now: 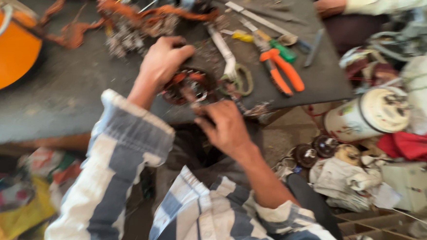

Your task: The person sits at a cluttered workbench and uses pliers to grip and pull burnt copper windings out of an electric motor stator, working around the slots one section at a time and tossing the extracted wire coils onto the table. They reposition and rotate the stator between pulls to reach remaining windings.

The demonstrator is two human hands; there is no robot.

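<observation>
A round motor stator (188,86) with dark metal core and orange-red copper windings lies near the front edge of a dark workbench (64,92). My left hand (161,61) curls over its left rim and grips it. My right hand (225,125) comes in from the right, fingers pinched at the stator's lower right side, on a small part that blur hides. Both arms wear blue and white striped sleeves.
Orange-handled pliers (282,70), a green-handled tool (281,49), metal files and tangled copper wire (131,13) lie on the bench. An orange round object (7,51) sits far left. Right of the bench: a white cylindrical motor (369,113), red cloth (409,145), scrap parts. Another person's arm (331,4) shows at top.
</observation>
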